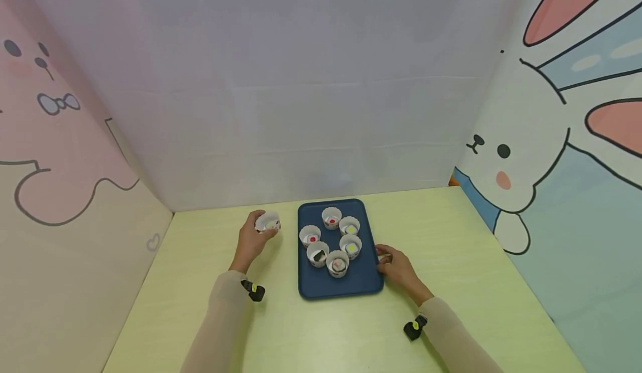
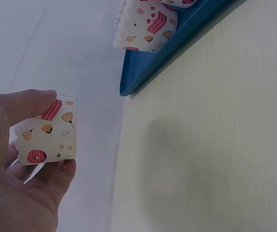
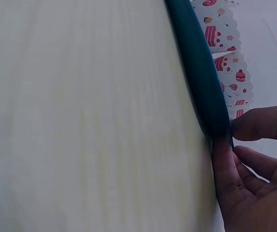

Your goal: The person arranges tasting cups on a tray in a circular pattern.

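Left of the tray, my left hand [image 1: 250, 240] holds a white paper baking cup [image 2: 51, 133] between thumb and fingers, raised off the table. The cup has a scalloped rim and a printed pattern of cakes and flowers; something pale seems to lie inside. A dark blue rectangular tray [image 1: 321, 287] carries several similar paper cups [image 1: 331, 217] in a rough ring. Small pieces show in them: red, yellow-green, black and a pale pinkish one. My right hand [image 1: 398, 268] pinches the tray's right edge [image 3: 201, 72], thumb and fingers on the rim.
The pale yellow-green table [image 1: 431, 222] lies under the tray. A white cloth wall [image 1: 311, 111] stands behind it, and printed side walls with cartoon animals [image 1: 521, 161] rise on the left and right.
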The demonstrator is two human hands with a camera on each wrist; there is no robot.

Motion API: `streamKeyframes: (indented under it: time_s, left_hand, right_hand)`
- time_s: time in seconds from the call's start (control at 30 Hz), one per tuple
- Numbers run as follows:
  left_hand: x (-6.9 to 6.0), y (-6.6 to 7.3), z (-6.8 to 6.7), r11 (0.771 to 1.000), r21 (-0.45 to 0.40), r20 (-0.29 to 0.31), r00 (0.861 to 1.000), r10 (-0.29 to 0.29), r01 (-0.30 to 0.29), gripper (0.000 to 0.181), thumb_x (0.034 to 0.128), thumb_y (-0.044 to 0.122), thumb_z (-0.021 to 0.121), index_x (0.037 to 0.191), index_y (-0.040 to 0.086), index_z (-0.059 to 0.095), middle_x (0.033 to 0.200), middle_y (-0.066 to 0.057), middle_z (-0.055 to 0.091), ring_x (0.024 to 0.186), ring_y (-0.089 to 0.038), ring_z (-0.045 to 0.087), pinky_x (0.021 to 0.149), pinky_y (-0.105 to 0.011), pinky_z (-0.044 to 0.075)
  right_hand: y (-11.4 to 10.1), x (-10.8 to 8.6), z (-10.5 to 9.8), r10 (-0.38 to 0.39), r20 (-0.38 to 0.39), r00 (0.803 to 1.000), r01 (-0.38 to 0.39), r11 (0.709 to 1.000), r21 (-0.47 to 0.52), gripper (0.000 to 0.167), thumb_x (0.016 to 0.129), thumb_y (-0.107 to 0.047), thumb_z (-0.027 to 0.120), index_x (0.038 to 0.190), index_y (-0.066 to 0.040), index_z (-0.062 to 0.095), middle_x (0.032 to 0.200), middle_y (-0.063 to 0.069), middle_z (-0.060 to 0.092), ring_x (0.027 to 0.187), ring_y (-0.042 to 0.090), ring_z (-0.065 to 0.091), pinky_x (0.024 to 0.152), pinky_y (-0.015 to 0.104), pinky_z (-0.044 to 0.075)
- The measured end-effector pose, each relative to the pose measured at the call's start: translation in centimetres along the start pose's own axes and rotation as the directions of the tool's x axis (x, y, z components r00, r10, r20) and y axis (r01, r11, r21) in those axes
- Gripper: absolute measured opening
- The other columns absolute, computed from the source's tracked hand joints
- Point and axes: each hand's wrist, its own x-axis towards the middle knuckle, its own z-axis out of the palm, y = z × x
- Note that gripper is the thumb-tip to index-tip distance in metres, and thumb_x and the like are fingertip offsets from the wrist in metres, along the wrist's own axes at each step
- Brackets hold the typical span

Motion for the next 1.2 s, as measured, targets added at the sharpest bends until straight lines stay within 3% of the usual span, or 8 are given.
streamKeyframes:
  time_s: [0.3, 0.5, 0.83, 1.2]
  left_hand:
    - [0.3, 1.6, 1.3, 1.000, -0.001, 0.010, 1.000, -0.005, 0.005, 0.067, 0.0840, 0.016, 0.075, 0.142, 0.011, 0.043, 0.139, -0.019, 0.053, 0.120, -0.038, 0.056, 0.097, -0.054, 0.048]
    - [0.6, 2.5, 2.3, 1.000, -0.016, 0.027, 0.999, 0.024, -0.024, 0.066, 0.0830, 0.017, 0.076, 0.141, 0.011, 0.045, 0.135, -0.019, 0.055, 0.115, -0.038, 0.058, 0.092, -0.052, 0.050]
    - [1.3, 3.5, 3.9, 0.998, -0.007, 0.059, 0.996, 0.061, -0.061, 0.066, 0.0822, 0.016, 0.076, 0.141, 0.012, 0.046, 0.130, -0.018, 0.059, 0.103, -0.030, 0.062, 0.081, -0.040, 0.052]
    - [2.2, 4.1, 5.7, 0.999, 0.014, 0.082, 0.995, 0.052, -0.053, 0.064, 0.0832, 0.022, 0.076, 0.140, 0.014, 0.048, 0.140, -0.017, 0.053, 0.108, -0.032, 0.061, 0.089, -0.049, 0.051]
  right_hand:
    - [0.3, 0.3, 0.2, 0.006, -0.008, 1.000, -0.006, 1.000, -0.001, 0.059, 0.076, 0.004, 0.062, 0.135, -0.003, 0.057, 0.120, 0.017, 0.065, 0.084, 0.014, 0.060, 0.063, 0.024, 0.044]
    - [0.5, 0.4, 0.3, 0.008, -0.011, 1.000, -0.008, 1.000, 0.008, 0.059, 0.075, 0.004, 0.063, 0.134, -0.003, 0.058, 0.119, 0.016, 0.065, 0.084, 0.015, 0.061, 0.065, 0.026, 0.045]
    - [0.7, 0.3, 0.2, 0.007, -0.012, 1.000, -0.007, 1.000, 0.007, 0.058, 0.077, 0.004, 0.063, 0.134, -0.004, 0.058, 0.118, 0.014, 0.065, 0.088, 0.016, 0.062, 0.067, 0.027, 0.046]
    - [0.5, 0.3, 0.2, -0.002, -0.010, 1.000, 0.002, 1.000, 0.022, 0.058, 0.076, 0.005, 0.063, 0.134, -0.004, 0.058, 0.118, 0.015, 0.065, 0.087, 0.015, 0.062, 0.065, 0.027, 0.046]
